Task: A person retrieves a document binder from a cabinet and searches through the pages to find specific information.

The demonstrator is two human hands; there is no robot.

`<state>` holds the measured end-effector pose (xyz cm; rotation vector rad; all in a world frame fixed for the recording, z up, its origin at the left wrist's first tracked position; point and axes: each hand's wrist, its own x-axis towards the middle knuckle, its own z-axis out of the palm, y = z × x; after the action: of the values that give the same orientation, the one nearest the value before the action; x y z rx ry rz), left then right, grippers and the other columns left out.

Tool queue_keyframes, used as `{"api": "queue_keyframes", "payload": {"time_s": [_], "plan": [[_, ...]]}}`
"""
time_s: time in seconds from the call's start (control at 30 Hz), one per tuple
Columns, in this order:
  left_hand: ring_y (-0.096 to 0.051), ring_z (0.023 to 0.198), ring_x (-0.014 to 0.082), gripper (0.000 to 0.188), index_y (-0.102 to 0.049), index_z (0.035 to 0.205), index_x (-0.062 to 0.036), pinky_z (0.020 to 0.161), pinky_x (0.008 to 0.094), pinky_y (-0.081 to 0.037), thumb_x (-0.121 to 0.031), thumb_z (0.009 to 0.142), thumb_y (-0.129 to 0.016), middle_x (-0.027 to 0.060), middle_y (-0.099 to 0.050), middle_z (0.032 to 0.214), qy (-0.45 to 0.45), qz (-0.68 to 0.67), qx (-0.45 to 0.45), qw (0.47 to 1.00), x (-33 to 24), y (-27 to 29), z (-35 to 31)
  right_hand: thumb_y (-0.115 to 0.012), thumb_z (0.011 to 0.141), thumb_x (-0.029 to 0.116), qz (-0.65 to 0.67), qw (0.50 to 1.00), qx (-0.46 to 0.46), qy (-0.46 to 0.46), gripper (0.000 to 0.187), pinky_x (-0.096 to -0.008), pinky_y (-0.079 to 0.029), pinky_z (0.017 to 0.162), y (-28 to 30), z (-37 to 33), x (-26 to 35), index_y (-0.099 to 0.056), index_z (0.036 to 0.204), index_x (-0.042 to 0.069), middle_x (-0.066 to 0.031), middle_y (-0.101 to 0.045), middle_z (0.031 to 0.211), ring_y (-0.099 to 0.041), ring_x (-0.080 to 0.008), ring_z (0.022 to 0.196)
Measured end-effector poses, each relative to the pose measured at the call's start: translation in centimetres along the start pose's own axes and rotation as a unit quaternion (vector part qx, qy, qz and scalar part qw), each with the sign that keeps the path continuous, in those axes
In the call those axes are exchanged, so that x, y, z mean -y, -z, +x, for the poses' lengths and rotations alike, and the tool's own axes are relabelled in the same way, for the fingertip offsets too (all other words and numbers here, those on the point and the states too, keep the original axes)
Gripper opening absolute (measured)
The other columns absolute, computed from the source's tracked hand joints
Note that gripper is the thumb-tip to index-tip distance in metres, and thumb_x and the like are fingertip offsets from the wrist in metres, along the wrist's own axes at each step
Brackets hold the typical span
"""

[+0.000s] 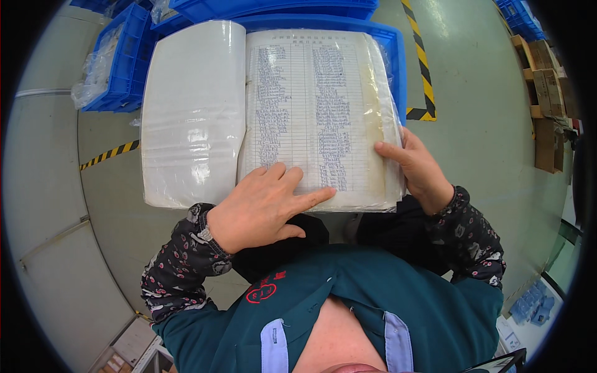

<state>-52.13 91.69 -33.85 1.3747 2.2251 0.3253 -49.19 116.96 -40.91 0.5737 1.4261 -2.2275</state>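
Observation:
An open folder of clear plastic sleeves [193,124] lies in front of me, its far side over a blue crate [398,74]. On the left is a blank white page. A ruled sheet [301,112] with two columns of blue handwriting fills the right page. My left hand [261,208] rests on the lower part of that sheet, index finger stretched toward the last lines of the right column, thumb apart. Nothing is held in it. Gripping the folder's right edge is my right hand [423,174], thumb on top and the other fingers hidden beneath the pages.
More blue crates [273,7] stand behind the folder, and one at the far left [118,62] has clear plastic film hanging out. Yellow-black tape [424,62] marks the floor. Wooden pallets and cardboard boxes [547,93] stand at the far right. A pale wall panel [50,155] runs along the left.

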Motion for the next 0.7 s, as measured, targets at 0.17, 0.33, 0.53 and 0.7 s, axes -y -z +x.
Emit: {"api": "queue_keyframes", "payload": {"time_s": [0.17,0.33,0.53,0.7], "plan": [[-0.051,0.076,0.0232,0.069,-0.043,0.128,-0.0180,0.067,0.0332,-0.043,-0.028,0.066,-0.072,0.0077,-0.048,0.081,0.019,0.014,0.000,1.000,-1.3,-0.5,-0.5,-0.059,0.081,0.005,0.011,1.000,0.016,0.004,0.048,-0.0315,-0.045,0.088,0.1,-0.2,-0.2,-0.036,0.120,-0.008,-0.0179,-0.053,0.113,-0.055,-0.0208,0.100],[-0.054,0.070,0.0199,0.068,-0.042,0.127,-0.0065,0.064,0.0305,-0.044,-0.025,0.068,-0.070,0.0062,-0.051,0.073,0.030,0.014,0.012,0.999,-1.8,-1.6,-0.7,-0.059,0.081,0.006,0.004,1.000,0.011,0.002,0.047,-0.0314,-0.044,0.088,-0.1,-0.1,-0.1,-0.036,0.121,-0.008,-0.0175,-0.053,0.113,-0.055,-0.0207,0.100],[-0.054,0.070,0.0194,0.067,-0.040,0.124,0.0043,0.064,0.0303,-0.044,-0.025,0.070,-0.068,0.0065,-0.050,0.072,0.018,0.026,0.001,0.999,-2.0,-1.7,-1.0,-0.059,0.081,0.006,-0.002,1.000,0.007,0.009,0.047,-0.0310,-0.044,0.088,-0.1,-0.1,0.1,-0.037,0.120,-0.008,-0.0170,-0.054,0.112,-0.056,-0.0204,0.099],[-0.054,0.073,0.0196,0.064,-0.041,0.120,0.0090,0.065,0.0301,-0.043,-0.025,0.071,-0.067,0.0081,-0.052,0.077,0.019,0.024,-0.012,0.999,-1.9,-2.1,-1.5,-0.059,0.081,0.006,-0.003,1.000,0.003,0.005,0.047,-0.0310,-0.045,0.087,0.1,0.1,-0.3,-0.037,0.120,-0.008,-0.0168,-0.054,0.111,-0.056,-0.0202,0.098]]}}
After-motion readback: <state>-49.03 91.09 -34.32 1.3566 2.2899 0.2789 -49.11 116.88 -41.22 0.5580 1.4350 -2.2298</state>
